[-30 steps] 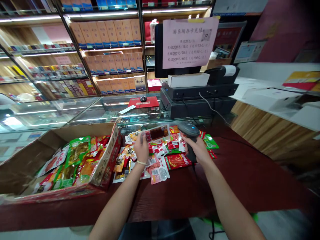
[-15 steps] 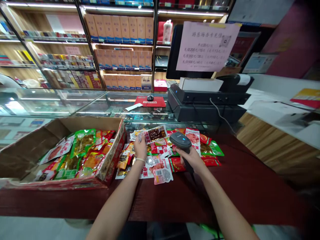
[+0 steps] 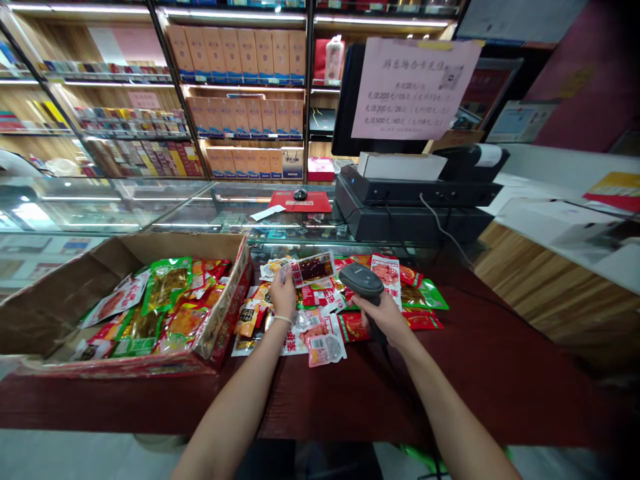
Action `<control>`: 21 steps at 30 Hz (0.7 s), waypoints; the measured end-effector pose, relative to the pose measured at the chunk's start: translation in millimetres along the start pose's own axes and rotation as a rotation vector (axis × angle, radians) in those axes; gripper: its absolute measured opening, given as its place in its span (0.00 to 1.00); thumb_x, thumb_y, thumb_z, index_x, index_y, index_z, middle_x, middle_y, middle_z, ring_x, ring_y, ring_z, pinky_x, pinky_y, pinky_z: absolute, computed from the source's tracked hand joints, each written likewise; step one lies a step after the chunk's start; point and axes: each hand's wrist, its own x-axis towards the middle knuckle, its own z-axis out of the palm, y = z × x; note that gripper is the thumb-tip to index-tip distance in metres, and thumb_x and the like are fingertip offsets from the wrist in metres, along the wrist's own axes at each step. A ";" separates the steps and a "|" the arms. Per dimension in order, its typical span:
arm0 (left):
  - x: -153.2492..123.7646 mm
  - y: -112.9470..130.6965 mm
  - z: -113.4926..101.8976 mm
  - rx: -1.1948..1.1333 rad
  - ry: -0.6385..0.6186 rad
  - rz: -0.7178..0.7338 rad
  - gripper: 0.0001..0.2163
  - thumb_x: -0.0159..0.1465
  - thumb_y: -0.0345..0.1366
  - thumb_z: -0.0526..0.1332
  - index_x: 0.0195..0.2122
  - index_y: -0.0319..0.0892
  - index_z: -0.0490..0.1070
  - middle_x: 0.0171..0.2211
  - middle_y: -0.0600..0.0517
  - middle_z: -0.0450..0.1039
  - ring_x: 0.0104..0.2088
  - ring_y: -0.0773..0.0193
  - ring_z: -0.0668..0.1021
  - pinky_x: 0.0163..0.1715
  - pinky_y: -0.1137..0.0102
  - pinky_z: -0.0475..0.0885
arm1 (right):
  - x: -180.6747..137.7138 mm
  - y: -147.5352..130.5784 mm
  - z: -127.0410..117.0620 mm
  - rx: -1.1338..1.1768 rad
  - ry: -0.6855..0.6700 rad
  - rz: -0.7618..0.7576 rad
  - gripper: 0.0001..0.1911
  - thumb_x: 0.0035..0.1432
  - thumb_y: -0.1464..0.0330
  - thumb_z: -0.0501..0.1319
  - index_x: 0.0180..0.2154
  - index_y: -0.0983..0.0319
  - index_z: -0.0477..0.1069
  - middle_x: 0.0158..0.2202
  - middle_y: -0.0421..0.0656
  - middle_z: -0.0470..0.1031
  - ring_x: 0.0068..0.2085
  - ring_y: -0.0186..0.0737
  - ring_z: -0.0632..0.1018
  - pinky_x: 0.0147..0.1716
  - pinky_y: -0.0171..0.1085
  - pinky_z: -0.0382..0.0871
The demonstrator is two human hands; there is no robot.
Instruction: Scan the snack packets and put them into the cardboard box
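Observation:
My left hand (image 3: pixel 284 297) is closed on the left end of a snack packet (image 3: pixel 316 268) with a dark brown window and red lettering, held tilted above the pile. Wrapped in my right hand (image 3: pixel 383 317) is a dark grey barcode scanner (image 3: pixel 364 280), its head pointing left toward that packet. Under both hands lie several snack packets in red, white, green and orange, among them a pink and silver one (image 3: pixel 325 350) at the front and a green one (image 3: pixel 427 295) at the right. To the left, a cardboard box (image 3: pixel 233 313) holds more such packets.
Dark red tabletop (image 3: pixel 490 393) spans the front. Behind it, a glass counter (image 3: pixel 230 207) carries a mouse (image 3: pixel 300 195) on a red mat. A monitor with a taped paper sign (image 3: pixel 415 90) stands above a black cash drawer (image 3: pixel 410 223). A scanner cord trails downward.
The packet in my left hand has tilted slightly, and the scanner's blue light no longer shows. Both hands otherwise stay nearly in place; the view has shifted a little.

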 end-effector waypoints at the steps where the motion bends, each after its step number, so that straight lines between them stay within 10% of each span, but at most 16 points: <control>1: -0.2 -0.4 0.1 -0.007 -0.006 0.008 0.16 0.65 0.45 0.57 0.45 0.41 0.75 0.42 0.45 0.80 0.45 0.53 0.79 0.49 0.61 0.71 | -0.1 -1.0 -0.4 0.000 -0.003 0.001 0.19 0.52 0.52 0.66 0.30 0.63 0.74 0.11 0.38 0.67 0.13 0.33 0.65 0.14 0.33 0.60; 6: -3.1 20.6 3.2 -0.048 -0.014 0.096 0.14 0.66 0.44 0.57 0.46 0.42 0.75 0.46 0.45 0.78 0.49 0.55 0.78 0.53 0.62 0.68 | 2.7 -1.0 -7.3 0.085 -0.073 0.011 0.20 0.55 0.52 0.64 0.30 0.64 0.76 0.11 0.39 0.67 0.13 0.35 0.67 0.15 0.33 0.62; 12: -2.4 99.4 -13.7 -0.079 -0.065 0.207 0.13 0.66 0.43 0.57 0.43 0.41 0.75 0.41 0.47 0.79 0.42 0.58 0.79 0.46 0.65 0.71 | 6.0 -9.9 -10.5 0.246 -0.030 -0.010 0.18 0.53 0.54 0.66 0.28 0.63 0.74 0.18 0.41 0.75 0.14 0.33 0.69 0.13 0.32 0.62; 21: 32.4 193.7 -169.5 0.331 0.117 0.591 0.14 0.67 0.42 0.57 0.46 0.43 0.76 0.42 0.49 0.80 0.43 0.60 0.79 0.46 0.68 0.71 | -7.0 -52.8 21.4 0.340 -0.128 -0.037 0.17 0.49 0.56 0.70 0.30 0.62 0.70 0.17 0.35 0.68 0.15 0.32 0.70 0.14 0.31 0.64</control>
